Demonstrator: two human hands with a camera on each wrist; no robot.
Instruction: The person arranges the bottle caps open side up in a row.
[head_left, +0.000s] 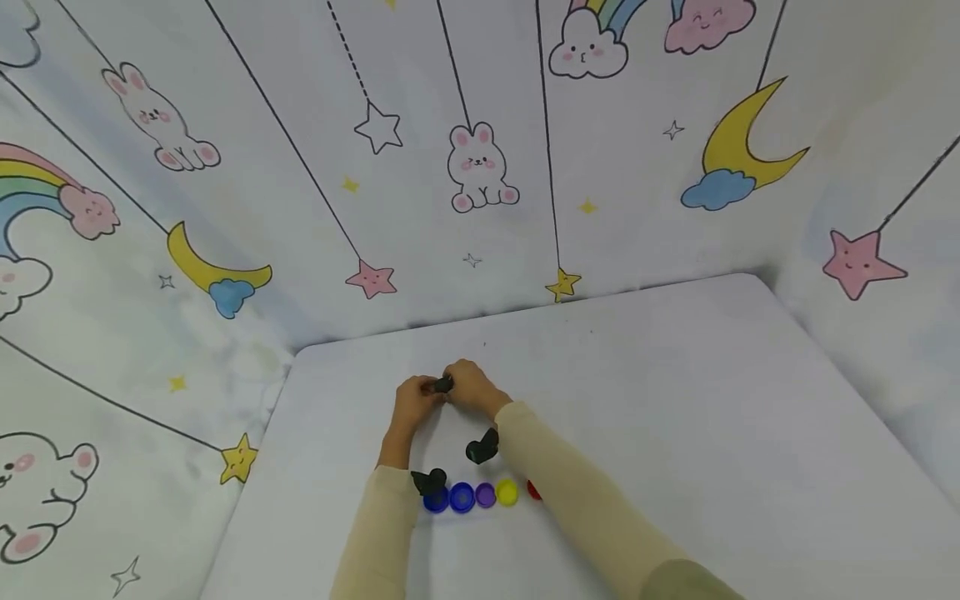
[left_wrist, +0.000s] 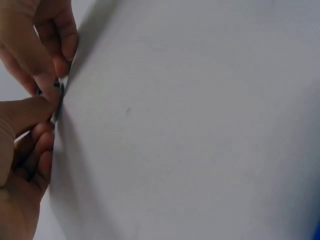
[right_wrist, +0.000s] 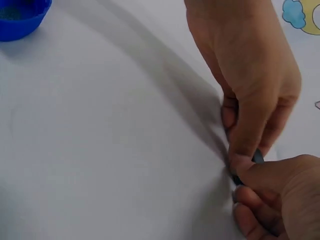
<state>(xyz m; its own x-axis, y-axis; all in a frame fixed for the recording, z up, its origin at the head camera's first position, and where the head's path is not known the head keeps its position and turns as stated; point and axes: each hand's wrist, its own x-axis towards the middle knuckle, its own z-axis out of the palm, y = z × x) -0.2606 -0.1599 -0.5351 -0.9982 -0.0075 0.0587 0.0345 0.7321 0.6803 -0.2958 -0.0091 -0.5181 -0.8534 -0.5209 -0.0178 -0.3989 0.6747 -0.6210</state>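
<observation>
My left hand [head_left: 415, 404] and right hand [head_left: 472, 387] meet over the far left part of the white table. Between them is a small dark piece [head_left: 443, 384], pinched by the fingertips of both. The left wrist view has the left hand [left_wrist: 22, 170] below and the right hand [left_wrist: 32, 35] above, thumbs almost together. In the right wrist view, dark edges of the piece [right_wrist: 258, 156] show between the left hand [right_wrist: 250, 75] and the right hand [right_wrist: 285, 195]. Fingers hide most of it, so I cannot tell its kind.
Nearer me, a row of small round containers runs across the table [head_left: 675, 400]: two blue [head_left: 462, 497], a purple [head_left: 486, 495], a yellow [head_left: 507, 492] and a red one [head_left: 534, 489] partly behind the right sleeve. Dark wrist cameras [head_left: 482, 447] overhang. Decorated walls [head_left: 420, 217] border the table.
</observation>
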